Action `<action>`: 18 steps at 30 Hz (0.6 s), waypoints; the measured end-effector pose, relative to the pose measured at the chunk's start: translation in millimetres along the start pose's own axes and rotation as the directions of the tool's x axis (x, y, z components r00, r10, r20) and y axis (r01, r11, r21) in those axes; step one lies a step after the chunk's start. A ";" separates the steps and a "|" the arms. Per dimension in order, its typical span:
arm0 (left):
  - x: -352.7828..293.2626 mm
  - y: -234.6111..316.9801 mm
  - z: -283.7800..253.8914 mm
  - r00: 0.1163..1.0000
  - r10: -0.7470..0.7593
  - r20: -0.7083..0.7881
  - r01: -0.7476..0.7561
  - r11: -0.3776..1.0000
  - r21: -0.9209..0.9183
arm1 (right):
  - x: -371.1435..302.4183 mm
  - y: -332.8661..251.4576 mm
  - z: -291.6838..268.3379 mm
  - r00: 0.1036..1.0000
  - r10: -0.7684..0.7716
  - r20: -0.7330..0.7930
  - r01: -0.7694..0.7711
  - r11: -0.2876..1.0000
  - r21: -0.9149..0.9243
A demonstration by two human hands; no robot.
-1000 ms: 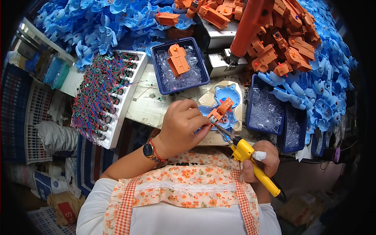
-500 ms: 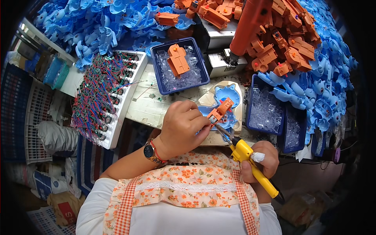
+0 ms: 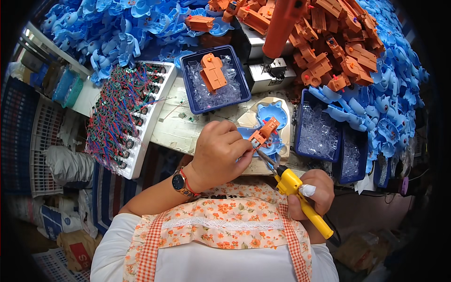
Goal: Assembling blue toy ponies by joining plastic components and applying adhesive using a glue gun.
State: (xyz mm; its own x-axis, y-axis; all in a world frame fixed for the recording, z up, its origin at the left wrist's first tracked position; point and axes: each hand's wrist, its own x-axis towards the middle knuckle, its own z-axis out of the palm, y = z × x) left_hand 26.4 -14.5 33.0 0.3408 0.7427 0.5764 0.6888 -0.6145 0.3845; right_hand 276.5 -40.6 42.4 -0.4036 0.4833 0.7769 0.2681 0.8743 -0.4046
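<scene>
My right hand (image 3: pixel 315 193) is wrapped round a yellow soldering iron (image 3: pixel 300 190), a white wrapping on one finger. The iron's metal tip meets a small orange plastic housing (image 3: pixel 266 130) at its near end. My left hand (image 3: pixel 224 149) pinches that near end of the housing; its fingertips are partly hidden behind the hand. Beneath lie blue molded toy shells (image 3: pixel 272 113) in a pale fixture block (image 3: pixel 287 105) on the bench.
A blue bin (image 3: pixel 187 89) holds clear plastic pieces and an orange housing (image 3: pixel 213 73). Wired parts (image 3: pixel 117 113) crowd a white foam tray (image 3: pixel 159 96). More bins (image 3: pixel 297 136) stand right. Piles of blue shells (image 3: pixel 103 28) and orange housings (image 3: pixel 357 56) surround a hanging red electric screwdriver (image 3: pixel 282 28).
The hanging screwdriver has swung left and away from me. The soldering iron has shifted very slightly left at its tip; my left hand stays in place.
</scene>
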 end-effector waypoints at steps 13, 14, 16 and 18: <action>-0.1 1.0 1.3 1.000 -0.004 0.002 0.004 1.000 -0.006 | -4.3 0.8 -0.4 1.000 0.014 -0.018 -0.014 1.000 -0.008; -0.1 1.0 1.5 1.000 -0.005 0.002 0.005 1.000 -0.006 | -4.5 1.2 -0.3 1.000 0.013 -0.020 -0.014 1.000 -0.005; -0.3 0.8 2.0 1.000 -0.006 0.001 0.006 1.000 -0.006 | -5.3 1.4 0.3 1.000 0.015 -0.027 -0.015 1.000 -0.003; -0.8 0.1 2.3 1.000 -0.012 0.009 0.012 1.000 -0.009 | -5.2 1.3 0.6 0.999 0.017 -0.034 -0.017 1.000 -0.002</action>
State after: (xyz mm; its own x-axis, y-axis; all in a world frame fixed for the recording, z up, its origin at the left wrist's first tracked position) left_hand 27.7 -14.5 31.0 0.3384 0.7523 0.5653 0.6869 -0.6080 0.3981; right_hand 278.4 -42.0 37.5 -0.3690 0.4960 0.7860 0.2762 0.8660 -0.4168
